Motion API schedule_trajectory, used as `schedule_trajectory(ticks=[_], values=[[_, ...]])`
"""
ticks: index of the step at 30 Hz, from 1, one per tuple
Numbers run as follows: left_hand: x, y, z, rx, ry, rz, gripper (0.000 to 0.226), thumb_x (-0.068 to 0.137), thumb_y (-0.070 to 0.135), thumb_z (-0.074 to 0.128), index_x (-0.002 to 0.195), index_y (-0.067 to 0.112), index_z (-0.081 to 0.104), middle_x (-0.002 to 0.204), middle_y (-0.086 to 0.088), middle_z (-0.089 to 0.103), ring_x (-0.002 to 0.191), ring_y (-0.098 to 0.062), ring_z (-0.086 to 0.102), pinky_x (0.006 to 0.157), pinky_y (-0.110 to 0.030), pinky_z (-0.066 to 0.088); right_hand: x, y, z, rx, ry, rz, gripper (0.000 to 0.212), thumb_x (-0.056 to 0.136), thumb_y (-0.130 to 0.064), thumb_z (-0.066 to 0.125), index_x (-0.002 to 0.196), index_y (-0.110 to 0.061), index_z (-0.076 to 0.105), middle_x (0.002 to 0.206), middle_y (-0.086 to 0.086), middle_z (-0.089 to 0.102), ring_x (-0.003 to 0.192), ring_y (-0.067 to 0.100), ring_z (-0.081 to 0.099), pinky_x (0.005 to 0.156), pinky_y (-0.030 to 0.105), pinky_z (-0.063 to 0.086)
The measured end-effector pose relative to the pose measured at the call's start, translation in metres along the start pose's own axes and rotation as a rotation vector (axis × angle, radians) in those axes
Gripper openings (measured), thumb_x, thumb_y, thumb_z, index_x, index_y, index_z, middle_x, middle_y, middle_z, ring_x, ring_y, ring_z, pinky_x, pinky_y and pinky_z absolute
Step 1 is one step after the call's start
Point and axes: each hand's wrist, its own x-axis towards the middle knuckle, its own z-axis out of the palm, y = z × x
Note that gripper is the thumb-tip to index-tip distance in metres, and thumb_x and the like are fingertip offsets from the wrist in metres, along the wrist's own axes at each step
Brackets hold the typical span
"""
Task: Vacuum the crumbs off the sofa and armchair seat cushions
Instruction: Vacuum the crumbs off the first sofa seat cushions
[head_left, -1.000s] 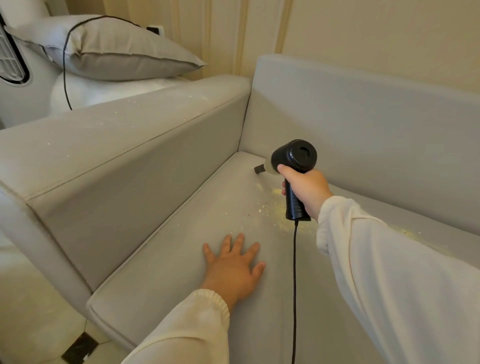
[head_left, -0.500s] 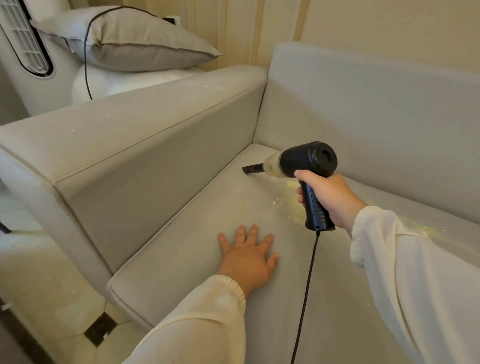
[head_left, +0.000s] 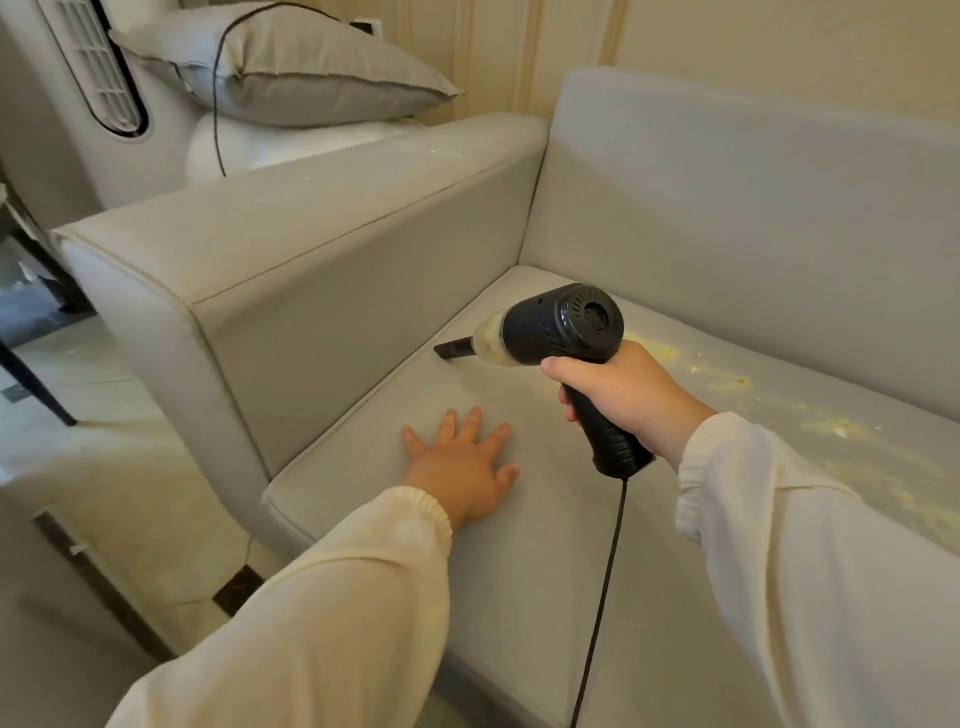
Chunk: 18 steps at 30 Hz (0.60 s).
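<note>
Pressing hand: our left hand (head_left: 464, 467) lies flat on the seat cushion (head_left: 524, 571) with fingers spread and straight, holding nothing, a little back from the front edge.
Seat front edge: the piped edge runs from the armrest's foot toward us; bare grey cushion stretches between our two sleeves.
Cord: a black cord (head_left: 602, 597) hangs from the handle's base down across the cushion and leaves the view at the bottom.
Gripping hand: our right hand (head_left: 631, 400) is curled round the black handle of the handheld vacuum (head_left: 558, 332), held above the cushion.
Nozzle: the narrow black nozzle (head_left: 454, 348) points left, its tip at the seam where cushion meets armrest (head_left: 322, 244).
Crumbs: yellow crumbs (head_left: 831, 426) lie scattered along the cushion's rear strip to the right of the vacuum, near the backrest (head_left: 753, 218); a few pale specks dot the armrest top.
Corner: armrest and backrest meet in a closed corner just beyond the nozzle.
Beyond the armrest: a grey pillow (head_left: 311, 67) rests on something white.
</note>
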Motion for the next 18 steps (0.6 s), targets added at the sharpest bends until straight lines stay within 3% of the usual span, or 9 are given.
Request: schedule_trajectory(ticks=[6, 12, 18], values=[[-0.029, -0.043, 0.01, -0.03, -0.088, -0.115, 0.07, 0.1, 0.075, 0.015, 0.161, 0.05, -0.01, 0.173, 0.008, -0.018, 0.16, -0.026, -0.013, 0.119, -0.074, 0.002, -0.044, 0.005, 0.017, -0.037, -0.06, -0.021, 0.016, 0.091, -0.033, 0.077, 0.096, -0.017, 0.076, 0.079, 0.01, 0.079, 0.066, 0.019, 0.075, 0.077, 0.039, 0.064], [-0.038, -0.029, 0.012, -0.017, -0.103, -0.063, 0.069, 0.1, 0.075, 0.016, 0.161, 0.053, -0.007, 0.173, 0.009, -0.015, 0.16, -0.025, -0.01, 0.12, -0.072, 0.005, -0.071, 0.003, 0.013, -0.053, -0.077, -0.026, 0.017, 0.093, -0.029, 0.076, 0.087, -0.013, 0.074, 0.073, 0.008, 0.076, 0.061, 0.016, 0.073, 0.074, 0.035, 0.062], [-0.042, -0.013, 0.022, 0.025, -0.073, -0.051, 0.071, 0.1, 0.075, 0.015, 0.161, 0.05, -0.008, 0.173, 0.007, -0.015, 0.16, -0.026, -0.01, 0.119, -0.074, 0.003, -0.078, 0.021, 0.002, -0.081, 0.016, -0.013, 0.019, 0.091, -0.033, 0.076, 0.086, -0.014, 0.074, 0.074, 0.006, 0.077, 0.067, 0.02, 0.077, 0.077, 0.036, 0.062]])
